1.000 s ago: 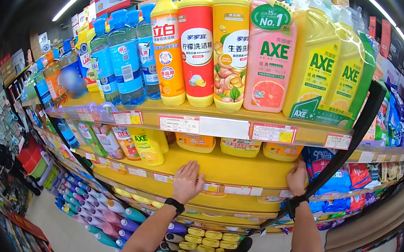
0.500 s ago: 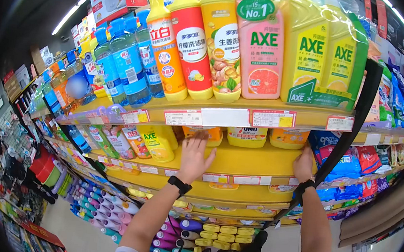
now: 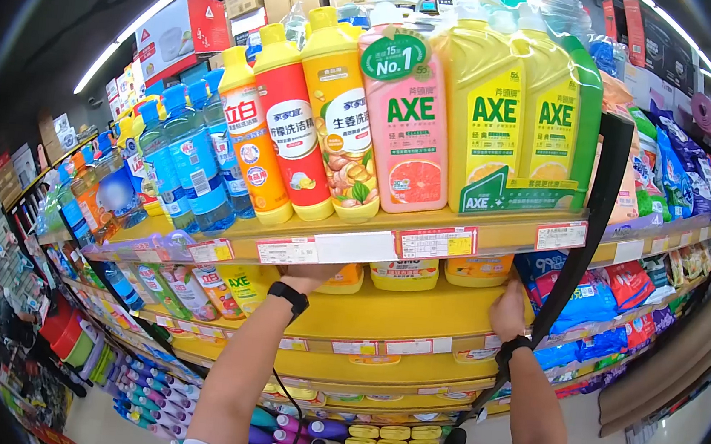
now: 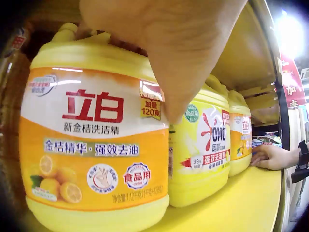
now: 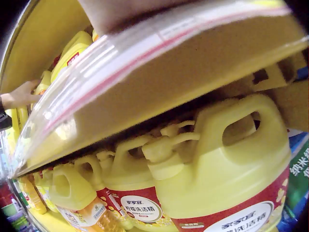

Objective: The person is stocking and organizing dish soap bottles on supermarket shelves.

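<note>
My left hand point(image 4: 169, 38) reaches under the upper shelf, over the top of an orange-labelled dish soap jug point(image 4: 96, 130). Its thumb hangs down by the jug's right shoulder; the fingers are mostly hidden near the cap and handle, so I cannot tell whether they grip it. In the head view only the back of this hand point(image 3: 312, 278) shows below the shelf lip. Beside that jug stand a yellow OMO jug point(image 4: 200, 145) and a second orange-labelled jug point(image 4: 240, 133). My right hand point(image 3: 508, 311) rests at the shelf's right end, fingers loosely bent, close beside the second orange-labelled jug.
Upright dish soap bottles point(image 3: 403, 132) line the shelf above, with a price-tag strip point(image 3: 353, 250) along its edge. A black post point(image 3: 581, 235) stands right of my right hand. Several large yellow jugs point(image 5: 217, 159) stand on the shelf below. Bottles point(image 3: 292, 438) cover the floor.
My left hand has moved from the bare shelf front up and in to the left orange-labelled jug, its fingers passing under the upper shelf. My right hand stays at the shelf's right end.
</note>
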Demonstrator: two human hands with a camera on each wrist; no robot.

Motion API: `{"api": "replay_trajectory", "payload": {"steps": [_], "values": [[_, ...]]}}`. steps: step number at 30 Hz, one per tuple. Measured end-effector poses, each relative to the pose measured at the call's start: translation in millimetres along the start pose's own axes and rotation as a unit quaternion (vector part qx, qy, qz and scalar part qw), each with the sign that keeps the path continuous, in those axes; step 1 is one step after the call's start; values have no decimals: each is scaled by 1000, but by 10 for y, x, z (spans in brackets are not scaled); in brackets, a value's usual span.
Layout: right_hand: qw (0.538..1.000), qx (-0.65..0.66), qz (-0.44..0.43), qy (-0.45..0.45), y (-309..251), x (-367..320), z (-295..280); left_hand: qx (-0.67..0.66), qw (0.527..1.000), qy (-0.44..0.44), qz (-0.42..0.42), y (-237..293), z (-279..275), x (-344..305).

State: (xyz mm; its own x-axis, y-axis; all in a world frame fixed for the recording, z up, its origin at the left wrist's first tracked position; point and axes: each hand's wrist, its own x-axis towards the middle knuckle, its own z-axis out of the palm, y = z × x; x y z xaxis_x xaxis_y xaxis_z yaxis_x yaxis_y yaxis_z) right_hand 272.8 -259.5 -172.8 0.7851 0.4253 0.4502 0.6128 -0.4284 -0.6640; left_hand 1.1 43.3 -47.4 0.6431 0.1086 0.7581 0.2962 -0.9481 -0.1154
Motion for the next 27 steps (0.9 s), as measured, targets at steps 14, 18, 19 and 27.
{"api": "replay_trajectory", "payload": {"steps": [14, 18, 19, 27], "values": [[1000, 12, -2, -9, -46, 3, -37, 60, 992, -113, -12, -162, 24, -29], [999, 12, -33, 5, 58, 3, 33, 131, 986, -39, 90, 65, -94, 67], [999, 17, -45, 14, 63, 0, 38, 85, 989, -116, 45, 261, -372, 133], [999, 0, -47, 3, 26, 15, 1, 112, 993, -35, -28, 669, -860, -193]]}}
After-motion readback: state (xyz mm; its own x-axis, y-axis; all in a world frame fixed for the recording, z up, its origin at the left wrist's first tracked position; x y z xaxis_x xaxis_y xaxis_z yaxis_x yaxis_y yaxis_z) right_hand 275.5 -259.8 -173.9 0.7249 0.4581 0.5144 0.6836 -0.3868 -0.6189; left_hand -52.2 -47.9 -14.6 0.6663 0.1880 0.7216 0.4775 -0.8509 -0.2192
